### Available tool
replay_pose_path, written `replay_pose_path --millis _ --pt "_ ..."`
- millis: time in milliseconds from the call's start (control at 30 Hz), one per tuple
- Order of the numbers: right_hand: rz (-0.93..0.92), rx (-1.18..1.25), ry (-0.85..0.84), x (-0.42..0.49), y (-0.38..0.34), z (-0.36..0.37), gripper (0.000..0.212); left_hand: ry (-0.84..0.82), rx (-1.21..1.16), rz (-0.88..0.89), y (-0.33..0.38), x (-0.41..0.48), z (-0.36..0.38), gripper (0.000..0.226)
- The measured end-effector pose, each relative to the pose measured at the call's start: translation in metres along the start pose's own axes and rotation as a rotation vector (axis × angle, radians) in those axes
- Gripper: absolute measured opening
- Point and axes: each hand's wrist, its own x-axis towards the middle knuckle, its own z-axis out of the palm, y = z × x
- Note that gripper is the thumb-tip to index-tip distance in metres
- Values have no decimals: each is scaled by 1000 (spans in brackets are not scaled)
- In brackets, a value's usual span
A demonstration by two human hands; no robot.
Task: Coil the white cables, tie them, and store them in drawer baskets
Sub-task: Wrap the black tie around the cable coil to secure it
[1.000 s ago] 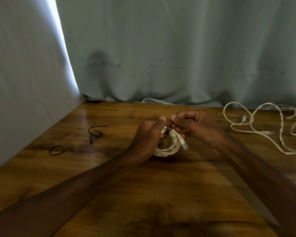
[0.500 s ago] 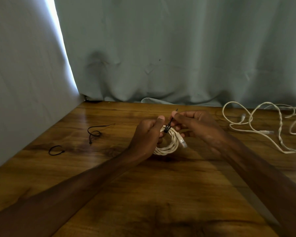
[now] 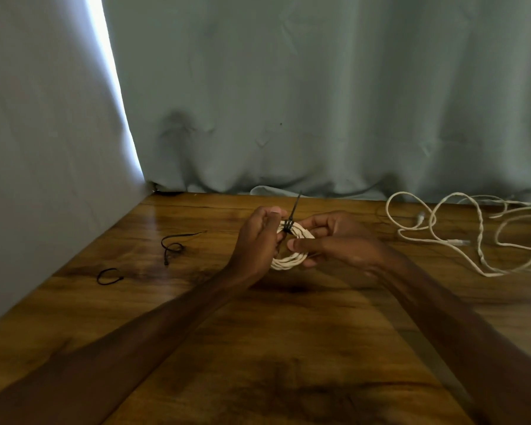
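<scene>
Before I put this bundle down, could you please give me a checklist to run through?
1. Grip: left hand and right hand both hold the white coil: ok.
2. Black tie wraps the coil, tail pointing up: ok.
3. Tie cinched tight: cannot tell.
4. Spare black ties lie on the table, to the left: ok.
5. All cables coiled: not ok, loose white cables lie at right.
6. Drawer basket ready: cannot tell, none in view.

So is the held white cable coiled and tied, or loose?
Coiled and tied: the white cable forms a compact ring between left hand and right hand, black zip tie wrapped round it, tail up.
</scene>
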Motion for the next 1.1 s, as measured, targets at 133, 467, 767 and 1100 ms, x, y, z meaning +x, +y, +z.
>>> replay_pose_path --millis 133,467,767,1100 --pt "33 31 79 -14 0 -3 36 -91 30 -37 3 -2 3 39" --pt "114 122 234 -86 6 -30 34 -315 148 -82 26 -33 22 54" --pt "173 66 433 -168 10 -52 37 -476 190 -106 46 -79 65 26" --pt "217 -115 547 -266 -4 -69 24 -591 134 -21 75 -148 121 30"
